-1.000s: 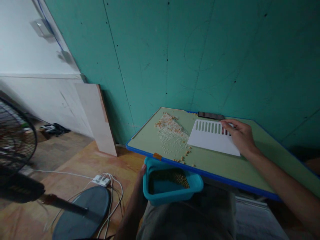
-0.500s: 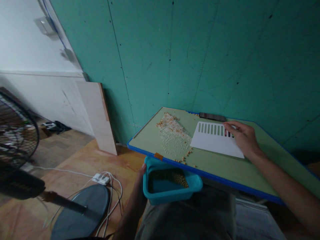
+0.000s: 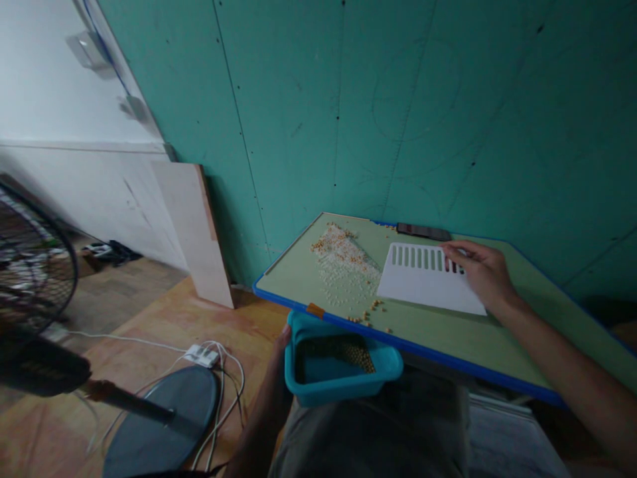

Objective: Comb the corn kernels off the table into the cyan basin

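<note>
My right hand [image 3: 480,273] rests on a white slotted plastic scraper [image 3: 423,279] that lies flat on the green table [image 3: 438,332], fingers curled over its slotted far edge. A spread of white grains and yellow beans [image 3: 344,262] lies left of the scraper, reaching toward the table's front edge. My left hand [image 3: 281,345] grips the left rim of a teal plastic tub [image 3: 343,362] held below the table edge; the tub holds some yellow beans. Most of the left fingers are hidden behind the tub.
A dark phone-like slab [image 3: 423,232] lies at the table's far edge by the teal wall. A standing fan [image 3: 34,292] with a round base [image 3: 159,425] is at left, with a power strip and cables [image 3: 209,358] on the wooden floor. A board [image 3: 194,232] leans on the wall.
The view has shifted slightly; my right hand and the scraper stay almost in place, and the tub in my left hand has barely moved.
</note>
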Demonstrator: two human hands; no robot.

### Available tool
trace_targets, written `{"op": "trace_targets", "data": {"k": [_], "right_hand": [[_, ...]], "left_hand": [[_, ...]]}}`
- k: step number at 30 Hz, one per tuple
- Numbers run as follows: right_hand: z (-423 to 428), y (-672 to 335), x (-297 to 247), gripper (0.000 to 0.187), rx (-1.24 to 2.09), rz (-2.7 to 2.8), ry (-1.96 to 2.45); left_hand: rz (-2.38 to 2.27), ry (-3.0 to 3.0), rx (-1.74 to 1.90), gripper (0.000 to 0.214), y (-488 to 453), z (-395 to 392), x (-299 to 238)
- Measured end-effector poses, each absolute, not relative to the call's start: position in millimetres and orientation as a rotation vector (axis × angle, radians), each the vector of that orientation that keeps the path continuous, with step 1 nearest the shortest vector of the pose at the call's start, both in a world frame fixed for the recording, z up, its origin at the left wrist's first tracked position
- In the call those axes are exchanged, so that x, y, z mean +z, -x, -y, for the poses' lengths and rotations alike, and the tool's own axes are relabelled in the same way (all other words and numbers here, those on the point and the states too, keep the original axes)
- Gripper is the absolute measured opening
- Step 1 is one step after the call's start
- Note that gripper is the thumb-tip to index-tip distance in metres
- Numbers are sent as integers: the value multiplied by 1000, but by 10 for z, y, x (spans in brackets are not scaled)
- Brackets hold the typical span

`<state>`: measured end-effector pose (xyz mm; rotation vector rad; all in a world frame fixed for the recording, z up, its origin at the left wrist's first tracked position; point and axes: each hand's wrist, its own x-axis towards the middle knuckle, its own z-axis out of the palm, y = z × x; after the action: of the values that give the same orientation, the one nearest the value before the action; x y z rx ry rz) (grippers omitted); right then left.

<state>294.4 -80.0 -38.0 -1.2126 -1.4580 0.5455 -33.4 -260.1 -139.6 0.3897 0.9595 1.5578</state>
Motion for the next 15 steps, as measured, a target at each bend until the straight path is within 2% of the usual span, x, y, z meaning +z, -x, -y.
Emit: {"op": "trace_targets", "data": {"k": [11,15], "right_hand": [[812,-2888,-431,28,538,1531,1198],[800,-2897,-444,32,528,1538,1204]], "left_hand": [[-933,-391,1479,47,355,2587,-1459],[-929,-448,1542,40,350,2572,-1458]]}}
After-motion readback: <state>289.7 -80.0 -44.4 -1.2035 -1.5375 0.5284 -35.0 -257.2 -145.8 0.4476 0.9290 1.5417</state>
